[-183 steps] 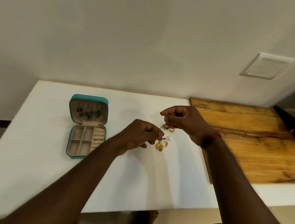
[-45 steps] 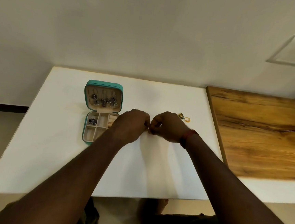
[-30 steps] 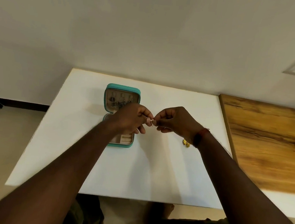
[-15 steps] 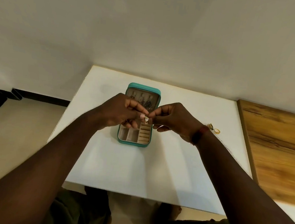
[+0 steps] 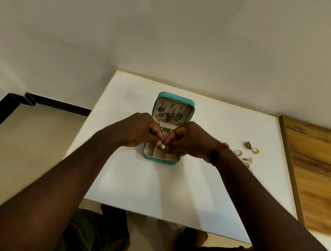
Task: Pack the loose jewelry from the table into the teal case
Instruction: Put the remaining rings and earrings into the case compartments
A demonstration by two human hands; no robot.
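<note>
Both hands are meeting at the middle of the frame, directly above the open teal case point(image 5: 160, 158), which is lying on the white table point(image 5: 155, 186). The left hand point(image 5: 140, 130) and the right hand point(image 5: 189, 140) are each curling their fingers inward, and their fingertips are pressing together around 1 small silver earring point(image 5: 162, 145) with a pale, glinting stone. Both are pinching that piece; it is hanging just over the front compartments of the case, and whether it is touching the lining cannot be told.

The case lid is standing open toward the top of the frame, and several dark, dangling earrings point(image 5: 170, 113) are sitting in a row on its beige inner panel. The lower tray is showing beige dividers, with most of it hiding behind the hands.

A red band point(image 5: 217, 152) is circling the right wrist. To the right of that wrist, loose jewelry is lying on the table well apart from the case: a gold floral piece point(image 5: 248, 144), a gold ring point(image 5: 255, 151) just beside it, another gold ring point(image 5: 238, 152) nearer the wrist, and a silver triangular earring point(image 5: 249, 159) below them. More small pieces are peeking out from behind the forearm, too hidden to identify.

A wooden board point(image 5: 320, 171) is running along the right edge of the frame, beside the table
</note>
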